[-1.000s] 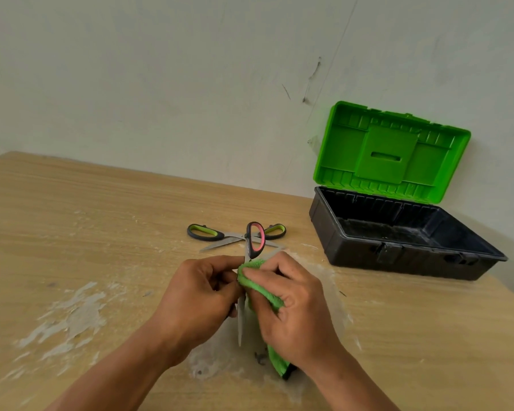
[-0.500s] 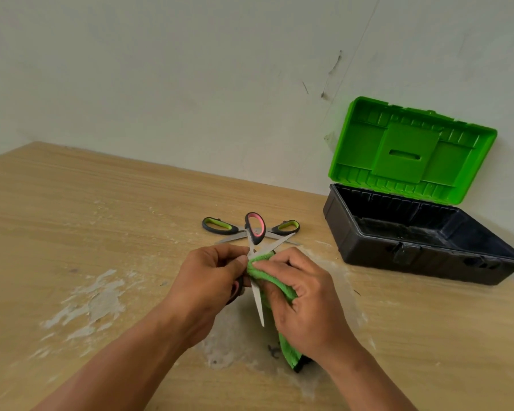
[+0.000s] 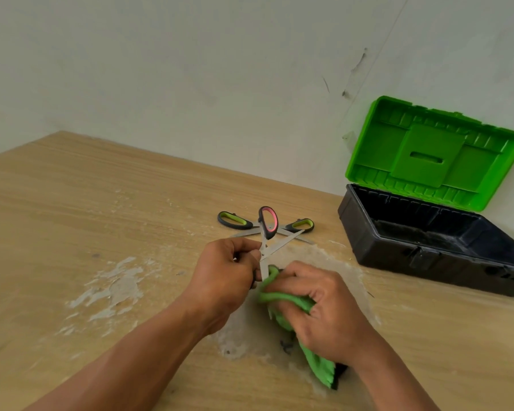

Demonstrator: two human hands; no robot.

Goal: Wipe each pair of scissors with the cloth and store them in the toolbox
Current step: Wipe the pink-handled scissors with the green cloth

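Pale wall (image 3: 190, 69) backs a wooden tabletop (image 3: 72, 218) whose far edge runs along it. On the left the wood is open and bare but for a scuffed white patch (image 3: 113, 289).

Near the middle, the left grip (image 3: 223, 271) is clenched on one handle of the pink-handled scissors (image 3: 268, 222) and holds them above the wood. They are black with a pink lining, and the steel blades are spread apart. The free handle loop stands up above the knuckles. One blade points up and to the right, and the other runs down into the cloth (image 3: 282, 301).

Beyond the hands, the green-handled scissors (image 3: 235, 221) lie flat on the tabletop with their blades open, partly behind the raised pair.

Just right of the left grip, the right grip (image 3: 327, 310) grasps the green cloth and bunches it round the lower blade. The cloth's tail trails down to the wood near the wrist.

On the far right, well apart from both hands, the toolbox (image 3: 428, 241) stands open. It has a black tub, and its green lid (image 3: 433, 155) is raised close to the wall.
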